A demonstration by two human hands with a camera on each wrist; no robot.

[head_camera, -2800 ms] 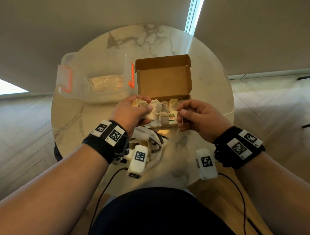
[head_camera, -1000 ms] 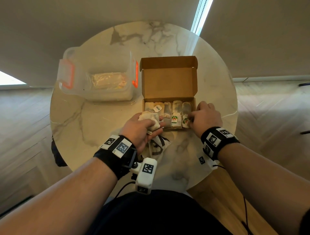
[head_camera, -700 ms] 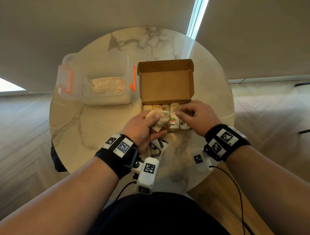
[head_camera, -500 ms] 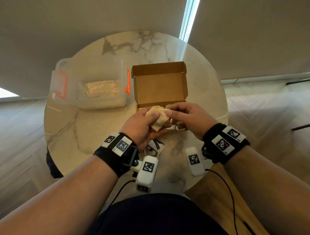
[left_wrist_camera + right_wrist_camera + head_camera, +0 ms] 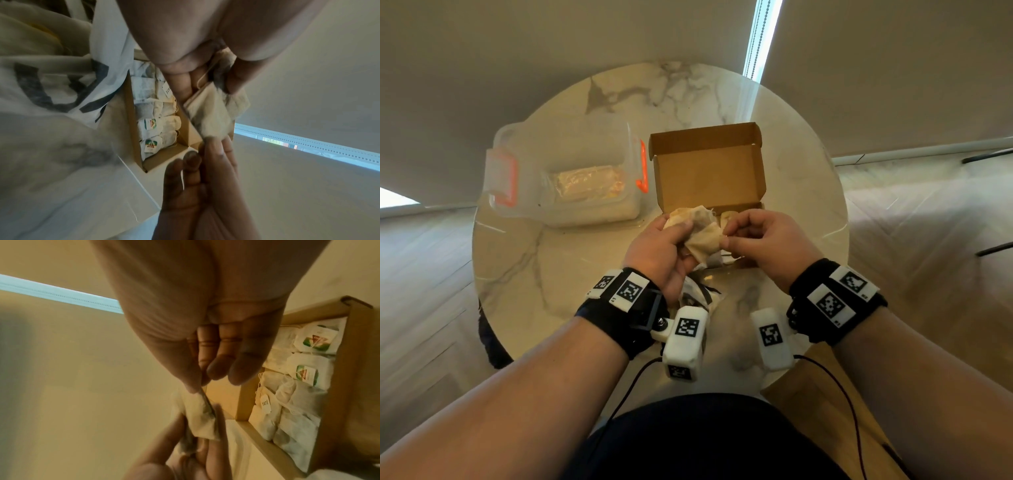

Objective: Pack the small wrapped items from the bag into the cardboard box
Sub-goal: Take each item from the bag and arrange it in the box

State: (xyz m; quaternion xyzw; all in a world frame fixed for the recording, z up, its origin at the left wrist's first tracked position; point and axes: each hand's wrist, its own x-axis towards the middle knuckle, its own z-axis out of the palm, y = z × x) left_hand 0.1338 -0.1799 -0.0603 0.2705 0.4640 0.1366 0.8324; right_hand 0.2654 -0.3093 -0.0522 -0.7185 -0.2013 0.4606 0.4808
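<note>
- Cream paper tea bags (image 5: 697, 236) sit bunched in the left hand (image 5: 659, 253), whose fingers and thumb are curled round them.
- From the left wrist view, one tea bag (image 5: 211, 113) sticks out from the left fingers (image 5: 238, 78).
- Just beside it, the right hand (image 5: 763, 240) has its fingers bent, and its thumb and first finger pinch the edge of that bunch.
- In the right wrist view, the pinched tea bag (image 5: 202, 415) hangs between both hands, held up over the near side of the cardboard box (image 5: 709, 171).
- That box is brown and lies open on the surface (image 5: 534, 267), with its lid standing up at the far side.
- More wrapped tea bags (image 5: 296, 402) lie side by side in the box, some with little green and red tags, and one tag reads "YATE".
- A white bag with dark letters (image 5: 51, 84) lies crumpled on the surface under the left wrist, touching the near wall of the box.
- Left of the box stands a clear plastic tub with orange clips (image 5: 565, 178), and something pale lies inside it.
- The surface is round, white marble with grey streaks.
</note>
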